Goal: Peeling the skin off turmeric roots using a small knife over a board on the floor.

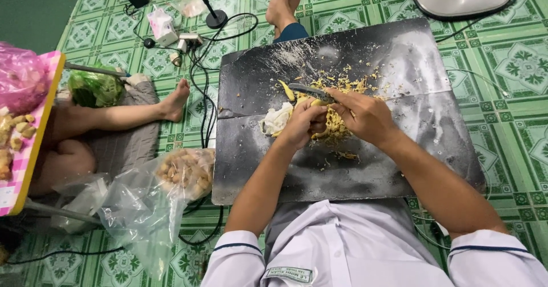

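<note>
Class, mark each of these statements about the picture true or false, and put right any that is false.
1. The right hand holds a knife. True.
2. The dark board lies on a plain wooden floor. False: the floor has green patterned tiles.
3. Yellow shavings lie on the board. True.
4. The left hand rests on the clear plastic bag. False: it is at the board, by the knife.
5. Another person's bare leg lies at the left. True.

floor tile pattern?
Green tiles with white floral motifs, head view.
</note>
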